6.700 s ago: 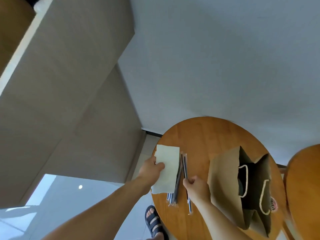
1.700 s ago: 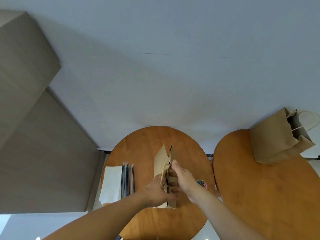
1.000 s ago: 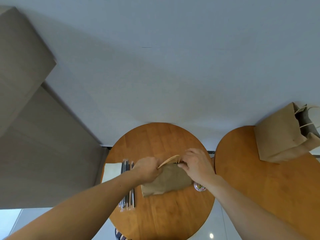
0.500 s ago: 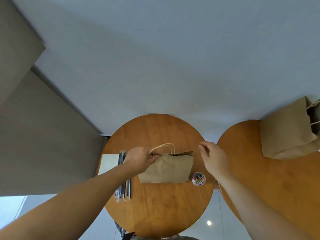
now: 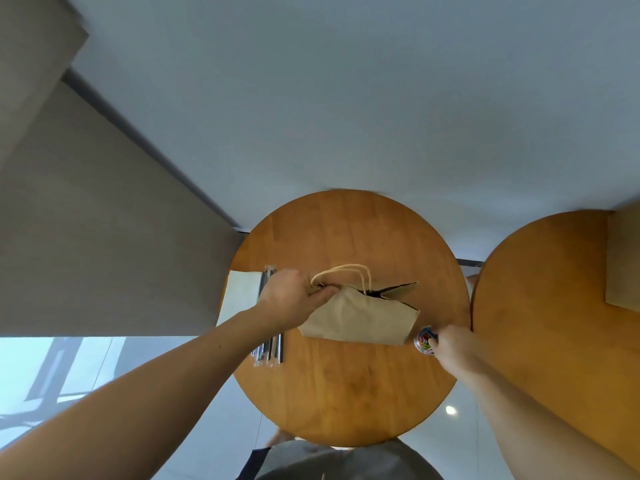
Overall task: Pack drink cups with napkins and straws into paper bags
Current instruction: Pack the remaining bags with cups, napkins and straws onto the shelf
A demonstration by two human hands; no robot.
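Left fingers (image 5: 323, 292) are being curled tight round the top-left corner of the brown paper bag (image 5: 360, 317), with the paper and the near end of the twine handles (image 5: 346, 270) being clamped together. The left hand (image 5: 291, 297) is being held just above the wrapped straws (image 5: 272, 348), and part of the bundle is being hidden by the wrist.

Right fingers (image 5: 439, 337) are being curled onto the right side of a small round tub of coloured clips (image 5: 424, 339), which is being gripped. The right hand (image 5: 452, 346) is being kept at the right rim of the round wooden surface (image 5: 346, 393).

The bag is being kept lying on its side at mid-surface, with the mouth turned to the far side and gaping dark at its right corner. The tub is being held just beside the bag's lower right corner. A stack of pale napkins (image 5: 240, 296) is lying at the left edge, touching the straws.

A second wooden surface (image 5: 536, 306) is being seen close on the right, with another brown bag (image 5: 623, 261) being cut off by the frame edge.
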